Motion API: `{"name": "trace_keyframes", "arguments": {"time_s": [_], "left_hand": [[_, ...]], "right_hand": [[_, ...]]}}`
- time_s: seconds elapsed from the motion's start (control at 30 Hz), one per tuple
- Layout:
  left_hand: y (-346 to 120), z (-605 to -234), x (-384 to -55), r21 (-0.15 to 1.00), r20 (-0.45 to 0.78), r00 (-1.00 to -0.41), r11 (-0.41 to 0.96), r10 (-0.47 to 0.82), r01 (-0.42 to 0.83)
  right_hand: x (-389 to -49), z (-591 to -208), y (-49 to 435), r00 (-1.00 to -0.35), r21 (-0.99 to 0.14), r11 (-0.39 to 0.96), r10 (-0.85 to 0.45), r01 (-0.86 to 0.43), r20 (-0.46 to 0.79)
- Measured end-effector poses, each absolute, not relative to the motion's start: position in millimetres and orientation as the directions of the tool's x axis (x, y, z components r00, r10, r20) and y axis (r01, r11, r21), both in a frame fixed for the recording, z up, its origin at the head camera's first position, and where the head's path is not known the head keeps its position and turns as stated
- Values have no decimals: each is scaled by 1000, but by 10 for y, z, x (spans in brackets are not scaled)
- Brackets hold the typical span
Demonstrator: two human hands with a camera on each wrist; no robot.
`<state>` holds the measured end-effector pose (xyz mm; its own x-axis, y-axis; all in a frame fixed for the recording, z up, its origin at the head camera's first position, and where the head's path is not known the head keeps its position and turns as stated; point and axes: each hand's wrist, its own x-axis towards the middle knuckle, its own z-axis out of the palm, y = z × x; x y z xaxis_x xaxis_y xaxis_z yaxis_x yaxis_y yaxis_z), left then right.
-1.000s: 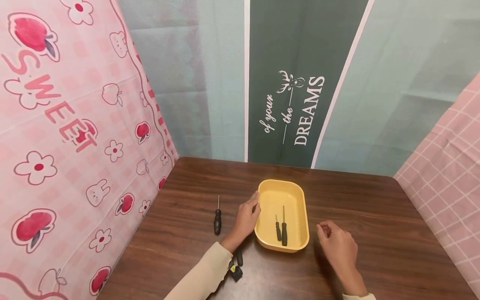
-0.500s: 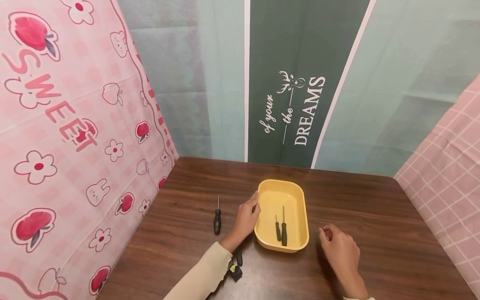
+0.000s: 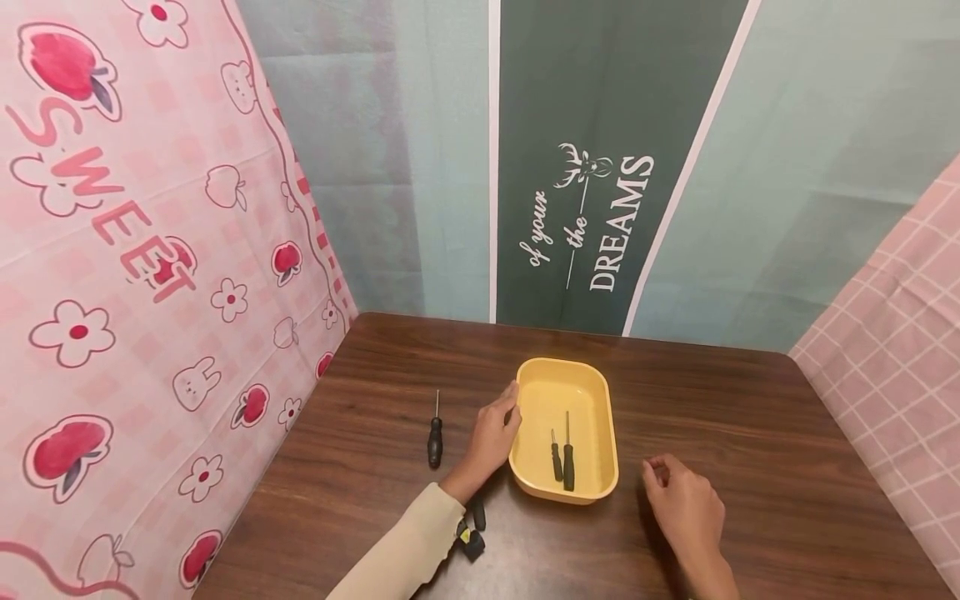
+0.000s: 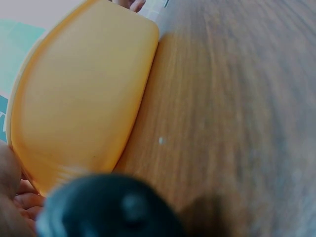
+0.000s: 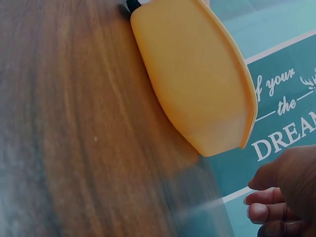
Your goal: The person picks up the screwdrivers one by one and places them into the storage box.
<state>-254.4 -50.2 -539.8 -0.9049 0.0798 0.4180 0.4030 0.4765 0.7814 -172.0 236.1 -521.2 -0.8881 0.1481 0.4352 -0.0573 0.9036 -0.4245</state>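
Observation:
A yellow plastic tray (image 3: 611,417) sits on the table, with two black-handled screwdrivers (image 3: 568,468) of different lengths lying in it. My left hand (image 3: 495,429) rests against the tray's left wall, fingers reaching along its side. In the left wrist view, fingers (image 4: 29,201) show by the tray's corner. Right of the tray and apart from it, my right hand (image 3: 686,504) hovers near the table, fingers loosely curled with nothing visible in them. Another black screwdriver (image 3: 435,442) lies on the table left of my left hand, its shaft pointing away from me.
The dark wood tabletop (image 3: 712,400) ends at a patterned cloth backdrop (image 3: 420,167). Pink cloths (image 3: 150,350) hang at both sides. A black wrist camera (image 3: 471,543) is under my left wrist; a dark rod-like piece (image 3: 479,515) beside it is partly hidden.
My right hand has drifted slightly right and toward me, away from the tray. The left hand, tray and screwdrivers have stayed in place.

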Motion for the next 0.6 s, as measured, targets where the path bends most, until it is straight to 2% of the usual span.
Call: {"name": "trace_keyframes", "arguments": {"time_s": [0.6], "left_hand": [[-513,-5405,-2565,789,408,-909,467,90,400]], "right_hand": [[-1671,-5238,2402,-885,-426,904,168,-38,435]]}}
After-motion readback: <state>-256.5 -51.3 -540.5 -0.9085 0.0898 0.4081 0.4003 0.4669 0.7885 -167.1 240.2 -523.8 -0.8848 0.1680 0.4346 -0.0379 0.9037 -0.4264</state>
